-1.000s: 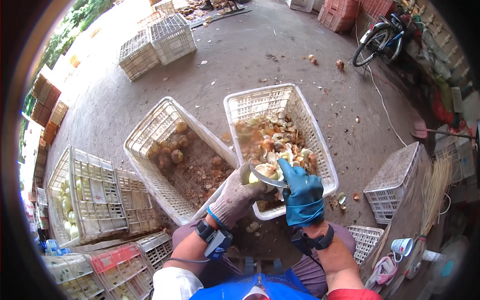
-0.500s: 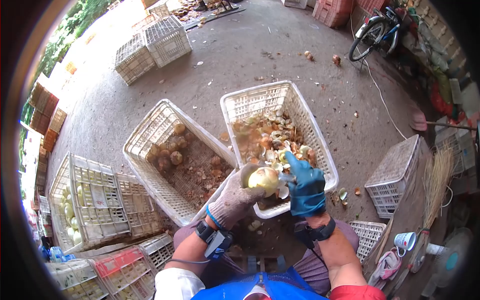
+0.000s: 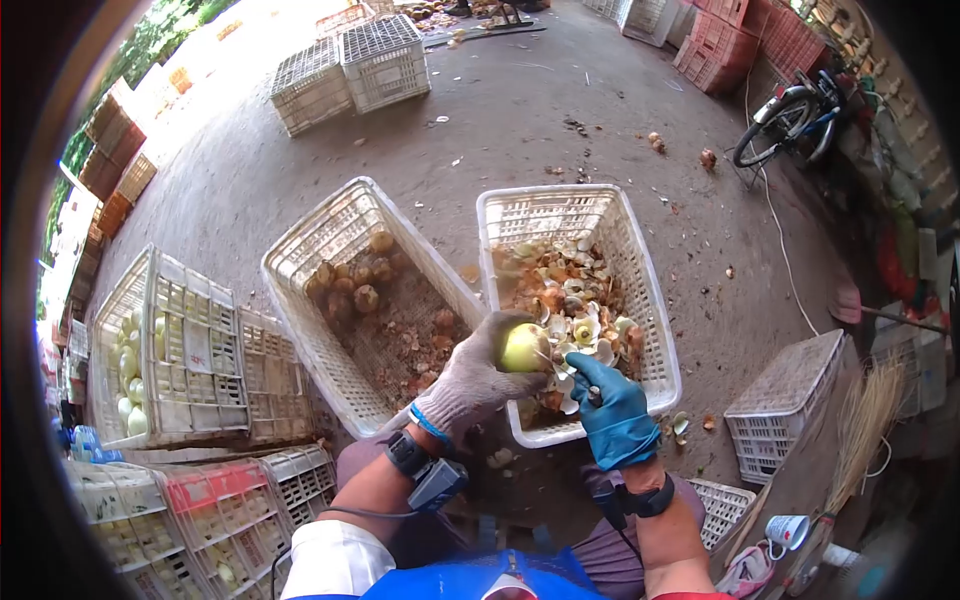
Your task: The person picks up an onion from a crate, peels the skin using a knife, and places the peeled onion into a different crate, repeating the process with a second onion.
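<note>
Onion, pale and peeled, sits in the grey-gloved left hand's closed grip above the near rim of the peel crate. Bare concrete floor lies open toward 12 o'clock. At the onion's 10 o'clock, just beside the peel crate, stands the crate of unpeeled onions. At 4 o'clock, the blue-gloved right hand's grip is closed on a knife, its thin blade at the onion's edge.

2 crates sit mid-frame: the left crate holds onions, the right crate holds peelings; a bicycle stands upper right.
</note>
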{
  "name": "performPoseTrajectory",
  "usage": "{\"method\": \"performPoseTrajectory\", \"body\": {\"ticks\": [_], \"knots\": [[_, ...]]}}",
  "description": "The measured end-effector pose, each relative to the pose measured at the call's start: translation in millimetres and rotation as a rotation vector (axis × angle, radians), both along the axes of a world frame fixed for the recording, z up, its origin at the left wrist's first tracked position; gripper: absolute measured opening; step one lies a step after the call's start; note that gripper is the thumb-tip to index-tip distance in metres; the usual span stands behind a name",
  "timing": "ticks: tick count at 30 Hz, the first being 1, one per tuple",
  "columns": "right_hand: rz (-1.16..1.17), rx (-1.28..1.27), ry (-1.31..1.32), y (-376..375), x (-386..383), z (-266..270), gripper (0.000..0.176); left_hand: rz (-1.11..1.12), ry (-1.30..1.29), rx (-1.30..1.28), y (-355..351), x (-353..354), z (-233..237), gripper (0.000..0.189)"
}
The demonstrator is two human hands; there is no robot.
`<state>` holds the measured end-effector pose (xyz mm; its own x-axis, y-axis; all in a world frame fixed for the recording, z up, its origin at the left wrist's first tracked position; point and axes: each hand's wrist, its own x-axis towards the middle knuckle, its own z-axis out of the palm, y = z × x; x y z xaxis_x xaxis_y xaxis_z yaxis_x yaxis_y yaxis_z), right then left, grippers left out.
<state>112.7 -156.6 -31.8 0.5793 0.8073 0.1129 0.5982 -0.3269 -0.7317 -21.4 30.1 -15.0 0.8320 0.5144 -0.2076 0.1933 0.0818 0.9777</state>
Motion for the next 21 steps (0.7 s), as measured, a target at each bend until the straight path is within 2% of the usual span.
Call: {"method": "performPoseTrajectory", "body": {"ticks": [4,10,13,16,18,21], "knots": [[0.025,-0.040,-0.140,1.6,-0.9,2.6,0.051,-0.043,0.059,0.128,-1.6,0.3,0.6,0.070],[0.027,-0.099,-0.175,0.9,-0.3,8.8,0.050,-0.084,0.108,0.244,-2.1,0.8,8.0,0.069],[0.033,-0.112,-0.182,-2.2,1.6,14.7,0.049,-0.081,0.111,0.189,-2.5,-0.2,10.4,0.067],[-0.025,-0.213,-0.130,-15.9,13.9,15.6,0.045,-0.007,0.034,-0.017,4.6,-1.7,9.2,0.063],[-0.043,-0.142,-0.129,-17.6,16.8,11.8,0.047,-0.018,0.006,-0.049,7.1,-1.0,15.1,0.058],[-0.033,-0.026,-0.147,-9.4,13.4,7.4,0.056,-0.061,-0.027,-0.157,4.4,2.5,-0.9,0.057]]}}
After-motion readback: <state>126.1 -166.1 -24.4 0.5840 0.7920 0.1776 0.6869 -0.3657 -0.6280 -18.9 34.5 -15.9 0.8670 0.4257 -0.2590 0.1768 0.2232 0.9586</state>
